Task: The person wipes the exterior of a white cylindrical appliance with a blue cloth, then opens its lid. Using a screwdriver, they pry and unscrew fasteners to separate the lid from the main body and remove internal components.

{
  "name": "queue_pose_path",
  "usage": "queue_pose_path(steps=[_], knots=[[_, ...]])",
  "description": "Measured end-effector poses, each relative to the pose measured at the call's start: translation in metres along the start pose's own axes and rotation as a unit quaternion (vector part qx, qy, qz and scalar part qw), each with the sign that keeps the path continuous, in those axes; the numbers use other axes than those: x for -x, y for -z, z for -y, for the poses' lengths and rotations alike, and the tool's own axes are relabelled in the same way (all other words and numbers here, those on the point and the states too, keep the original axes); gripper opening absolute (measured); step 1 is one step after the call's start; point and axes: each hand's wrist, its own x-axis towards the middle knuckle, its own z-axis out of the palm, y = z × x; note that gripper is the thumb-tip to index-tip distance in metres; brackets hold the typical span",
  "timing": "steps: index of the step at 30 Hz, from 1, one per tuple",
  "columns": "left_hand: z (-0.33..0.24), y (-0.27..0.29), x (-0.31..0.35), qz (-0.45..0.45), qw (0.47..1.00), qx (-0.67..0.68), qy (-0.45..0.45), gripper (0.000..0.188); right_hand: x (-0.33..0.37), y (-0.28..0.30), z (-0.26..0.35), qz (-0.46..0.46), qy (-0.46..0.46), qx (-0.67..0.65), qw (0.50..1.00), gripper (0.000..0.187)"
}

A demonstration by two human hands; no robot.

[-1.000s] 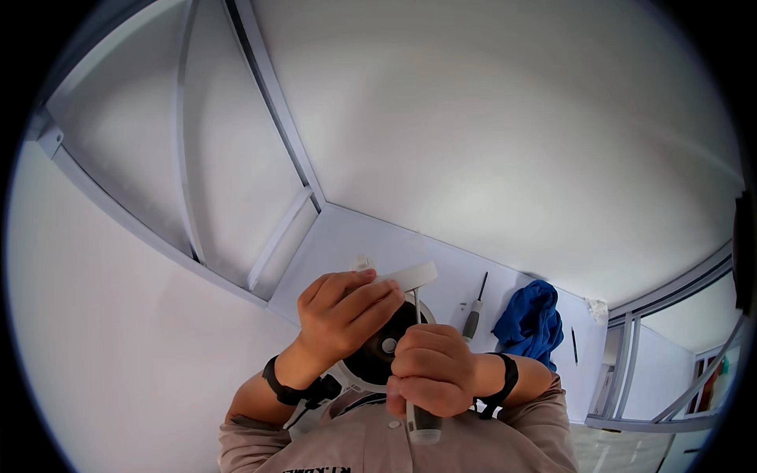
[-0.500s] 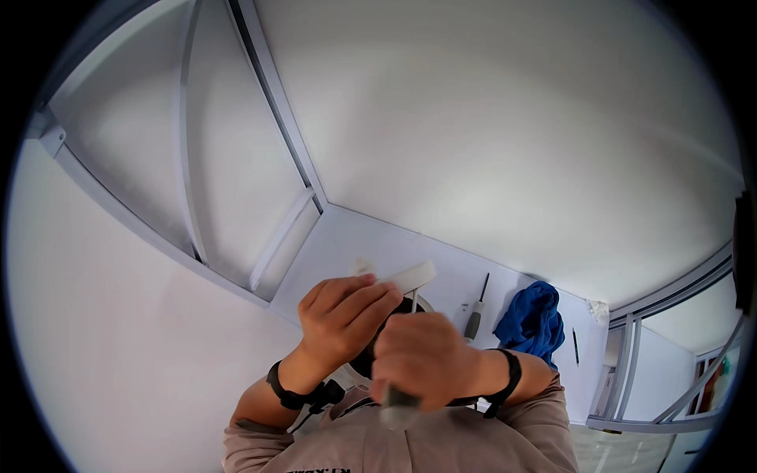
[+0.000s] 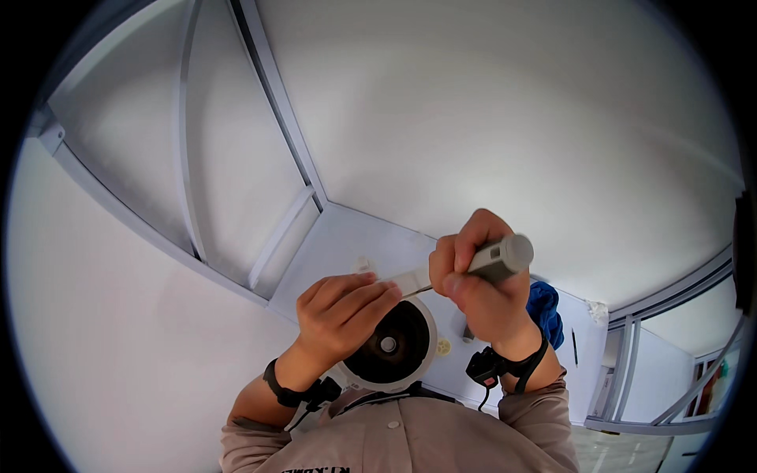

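A round white appliance housing [image 3: 430,335] with a dark, hollow inside and a pale central hub stands close to my body. My left hand [image 3: 343,315] rests across its far left side, fingers pressed together over a long white piece [image 3: 412,280] that sticks out at the far side. In my closed right hand [image 3: 482,292] is a screwdriver [image 3: 505,256] with a grey handle. It slants, handle up to the right, and its thin shaft reaches down left towards my left fingertips. Whether the tip touches the white piece is hard to make out.
A yellowish disc [image 3: 444,347] lies right of the housing. Another grey handle [image 3: 468,333] is partly covered by my right hand. Farther right are a blue cloth [image 3: 546,311], a thin black tool [image 3: 575,348] and crumpled white material [image 3: 597,310]. A small whitish part [image 3: 362,264] lies beyond my left hand.
My right hand has swung from above the housing up and to the right, tilting the screwdriver over. The housing's dark inside and the yellowish disc now show. My left hand stays in place.
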Motion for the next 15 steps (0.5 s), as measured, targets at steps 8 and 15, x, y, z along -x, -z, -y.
queue_pose_path(steps=[8, 15], knots=[[0.004, 0.005, -0.001, 0.017, 0.999, -0.034, -0.018, 0.029, 0.009, 0.012, -0.017, -0.07, 0.044, -0.096, 0.992, 0.023], [-0.003, 0.0, -0.001, 0.043, 0.998, -0.052, -0.004, 0.03, 0.057, -0.032, -0.053, 0.104, 0.409, 0.37, 0.828, 0.025]])
